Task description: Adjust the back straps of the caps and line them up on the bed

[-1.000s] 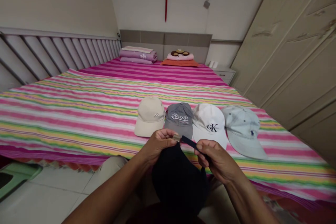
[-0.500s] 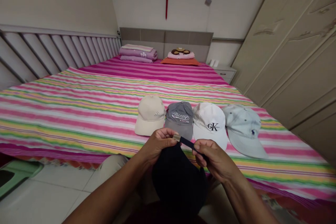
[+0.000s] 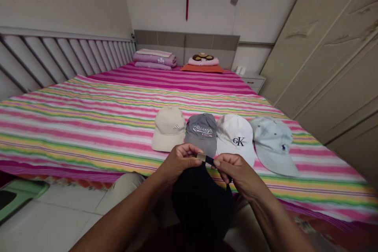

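Ahead of my grip, I am facing a striped bed [image 3: 73, 134] holding four caps: beige cap [image 3: 168, 128], grey cap [image 3: 202, 129] lettered "Always", white cap [image 3: 236, 134] lettered "CK", pale blue cap [image 3: 273, 141]. Just below them, my left hand [image 3: 180, 161] and right hand [image 3: 236, 171] are nearly together, pinching the strap [image 3: 208, 160] of a black cap [image 3: 201, 204] hanging beneath them.

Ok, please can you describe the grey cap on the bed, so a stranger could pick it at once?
On the pink-striped bed, four caps lie in a row near the edge. The grey cap is second from the left, between a beige cap and a white cap. Only it has white script, reading "Always", across its front.
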Available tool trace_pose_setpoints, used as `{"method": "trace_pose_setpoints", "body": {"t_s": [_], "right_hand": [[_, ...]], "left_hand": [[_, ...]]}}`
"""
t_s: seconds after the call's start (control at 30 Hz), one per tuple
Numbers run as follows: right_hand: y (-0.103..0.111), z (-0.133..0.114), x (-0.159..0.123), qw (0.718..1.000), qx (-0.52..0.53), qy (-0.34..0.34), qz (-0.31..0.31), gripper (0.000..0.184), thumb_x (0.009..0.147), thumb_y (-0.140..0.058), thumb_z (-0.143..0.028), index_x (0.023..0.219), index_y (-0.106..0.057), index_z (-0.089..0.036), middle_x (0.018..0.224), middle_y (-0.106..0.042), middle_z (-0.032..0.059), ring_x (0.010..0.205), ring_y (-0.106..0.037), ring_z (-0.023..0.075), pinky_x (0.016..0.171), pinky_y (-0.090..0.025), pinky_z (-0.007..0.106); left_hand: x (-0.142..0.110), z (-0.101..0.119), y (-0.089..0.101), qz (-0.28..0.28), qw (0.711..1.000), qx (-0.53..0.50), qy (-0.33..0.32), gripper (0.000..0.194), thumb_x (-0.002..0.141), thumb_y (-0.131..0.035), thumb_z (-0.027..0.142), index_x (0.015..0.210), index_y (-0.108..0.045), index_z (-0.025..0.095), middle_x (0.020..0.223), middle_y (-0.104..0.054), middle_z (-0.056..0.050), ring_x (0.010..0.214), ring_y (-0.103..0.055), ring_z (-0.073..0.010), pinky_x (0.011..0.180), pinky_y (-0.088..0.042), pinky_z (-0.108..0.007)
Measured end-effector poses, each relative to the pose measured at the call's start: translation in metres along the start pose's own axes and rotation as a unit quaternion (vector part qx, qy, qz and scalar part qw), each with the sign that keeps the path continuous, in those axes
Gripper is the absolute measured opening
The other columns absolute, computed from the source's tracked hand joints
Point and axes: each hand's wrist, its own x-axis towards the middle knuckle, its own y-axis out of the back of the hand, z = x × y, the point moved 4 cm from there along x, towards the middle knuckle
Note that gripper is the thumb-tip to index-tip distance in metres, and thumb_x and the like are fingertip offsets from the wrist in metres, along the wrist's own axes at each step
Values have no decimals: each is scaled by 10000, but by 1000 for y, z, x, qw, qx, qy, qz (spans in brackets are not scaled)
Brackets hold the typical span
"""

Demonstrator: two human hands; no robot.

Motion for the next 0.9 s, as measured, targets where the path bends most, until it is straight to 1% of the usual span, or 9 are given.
{"method": "trace_pose_setpoints", "body": {"t_s": [0.1, 0.2, 0.33, 0.5, 0.67, 0.9], "right_hand": [[-1, 0, 0, 1000, 12, 3, -7, 282, 631, -663, -412, 606, -590, -141, 371, -404, -71, 350, -292, 48, 380, -183, 195], [-3, 0, 0, 999, 45, 3, -19, 260, 636, -667, -391, 654, -611, -137, 389, -397, -74, 356, -268, 42, 375, -161, 193], [-5, 1, 0, 996, 89, -5, -30, 237, 629, -677, -352, 622, -590, -132, 366, -396, -77, 349, -261, 33, 382, -161, 189], [-7, 1, 0, 993, 116, -12, -28, 221, 618, -682, -325, 609, -579, -129, 358, -391, -80, 341, -260, 26, 383, -145, 186], [-8, 1, -1, 988, 153, -16, -30, 214, 612, -689, -309, 618, -587, -122, 369, -330, -98, 344, -216, 14, 376, -114, 186], [-9, 1, -1, 985, 168, -20, -32, 218, 595, -707, -304, 628, -603, -115, 371, -318, -100, 343, -208, 11, 376, -109, 191]], "left_hand": [[-1, 1, -1, -6, 1000, 21, -5, 280, 498, -764, 192, 730, -617, 139, 606, -608, 25, 507, -513, -56, 509, -358, -174], [-1, 1, -2, -10, 999, 37, -12, 281, 503, -761, 194, 740, -621, 137, 624, -613, 17, 534, -519, -66, 531, -364, -184], [-2, 2, -3, -14, 998, 51, -17, 274, 505, -760, 187, 740, -628, 136, 641, -618, 13, 563, -525, -72, 561, -375, -195], [-3, 3, -4, -18, 999, 47, -15, 261, 510, -757, 182, 736, -632, 144, 643, -622, 18, 564, -525, -68, 558, -373, -189], [-3, 3, -5, -18, 999, 46, -15, 259, 511, -756, 176, 736, -632, 145, 644, -624, 17, 567, -527, -67, 558, -373, -185], [-4, 5, -6, -12, 998, 59, -20, 256, 522, -752, 192, 744, -635, 139, 640, -619, 19, 558, -515, -62, 549, -366, -180]]}}
